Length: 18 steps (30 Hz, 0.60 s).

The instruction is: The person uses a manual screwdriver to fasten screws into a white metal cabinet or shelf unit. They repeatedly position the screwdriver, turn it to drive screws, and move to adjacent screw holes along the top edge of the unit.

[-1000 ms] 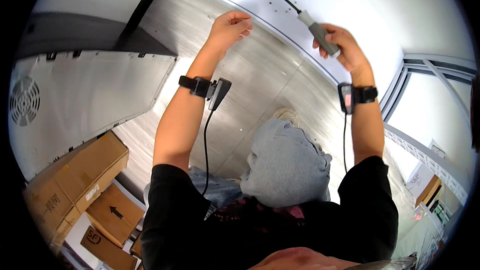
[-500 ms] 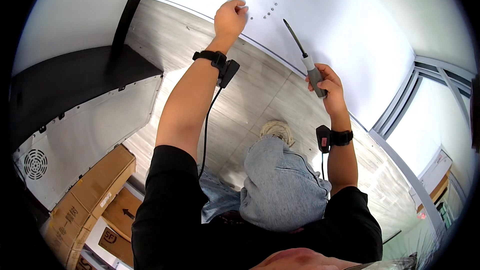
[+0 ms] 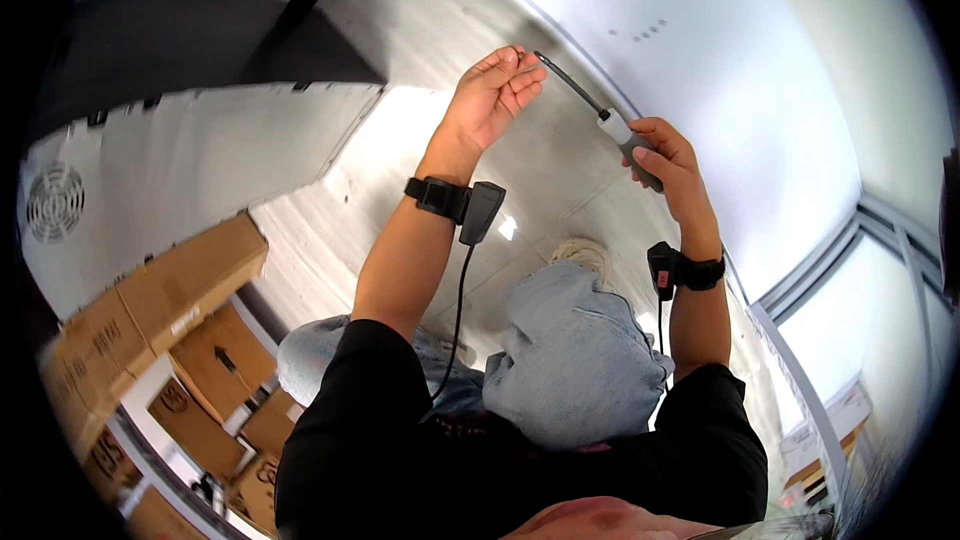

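Pointing left and far, screwdriver [image 3: 612, 126] sits clamped in right hand [image 3: 680, 168], tip just beside left hand [image 3: 488, 100], fingers curled; whether they pinch anything, cannot tell.

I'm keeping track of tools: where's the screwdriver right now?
In the head view, the screwdriver is above and right of centre, held in the right hand, pointing toward the left hand.

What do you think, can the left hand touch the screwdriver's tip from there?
Probably yes: the screwdriver in the right hand has its tip close beside the left hand, with nothing visible between.
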Each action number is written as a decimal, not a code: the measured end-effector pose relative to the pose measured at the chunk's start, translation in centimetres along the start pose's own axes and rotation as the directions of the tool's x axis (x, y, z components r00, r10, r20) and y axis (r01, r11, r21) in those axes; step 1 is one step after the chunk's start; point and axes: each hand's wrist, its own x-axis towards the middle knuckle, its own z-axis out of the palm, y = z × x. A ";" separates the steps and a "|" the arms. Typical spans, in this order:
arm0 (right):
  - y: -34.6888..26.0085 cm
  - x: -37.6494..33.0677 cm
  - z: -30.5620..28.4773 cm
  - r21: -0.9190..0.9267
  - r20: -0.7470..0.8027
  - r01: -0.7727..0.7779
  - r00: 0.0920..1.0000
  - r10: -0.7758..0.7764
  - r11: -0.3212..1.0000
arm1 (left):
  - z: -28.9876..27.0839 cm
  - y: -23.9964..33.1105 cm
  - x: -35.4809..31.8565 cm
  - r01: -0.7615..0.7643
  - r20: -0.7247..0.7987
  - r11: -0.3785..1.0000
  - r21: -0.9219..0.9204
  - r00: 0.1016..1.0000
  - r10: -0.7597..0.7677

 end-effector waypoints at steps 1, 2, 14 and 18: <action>-0.2 0.7 1.0 -0.047 0.041 -0.007 0.999 0.009 0.999 | -1.1 0.6 -1.2 -0.032 0.010 0.997 -0.067 0.999 0.033; -0.6 1.4 2.2 -0.076 0.068 0.002 0.998 0.003 0.997 | -2.2 1.4 -2.4 -0.070 0.021 0.989 -0.130 0.997 0.074; -3.1 6.7 19.6 -0.447 0.419 0.224 0.908 -0.019 0.866 | -14.2 8.1 -16.8 -0.424 -0.227 0.894 -0.145 0.893 0.387; -3.0 7.4 23.5 -0.543 0.484 0.308 0.875 -0.009 0.781 | -16.9 8.7 -20.1 -0.477 -0.282 0.867 -0.144 0.859 0.426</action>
